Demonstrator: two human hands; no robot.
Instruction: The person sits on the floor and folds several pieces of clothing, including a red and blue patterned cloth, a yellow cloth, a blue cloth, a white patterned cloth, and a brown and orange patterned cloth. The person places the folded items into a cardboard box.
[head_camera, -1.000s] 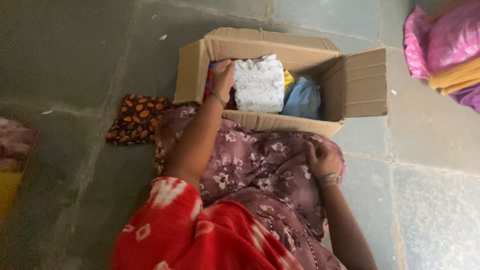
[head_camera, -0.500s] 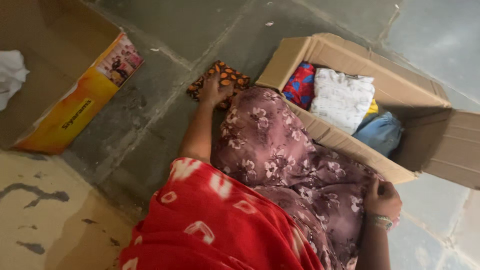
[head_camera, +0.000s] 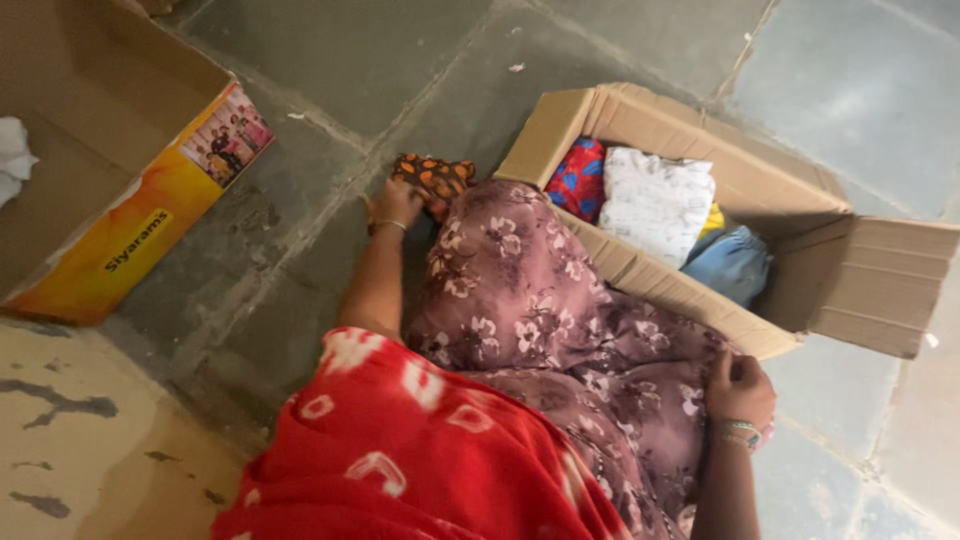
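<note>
Packing looks well along: left hand (head_camera: 397, 203) has its grip closed on the brown orange-spotted cloth (head_camera: 437, 177) on the floor, just beside the cardboard box (head_camera: 790, 190) already holding four folded garments, while right hand (head_camera: 740, 388) clutches the floral skirt (head_camera: 540, 310).

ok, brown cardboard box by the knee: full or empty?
Partly full. The brown cardboard box, flaps open, holds a red-blue cloth, white folded garment and blue cloth.
</note>
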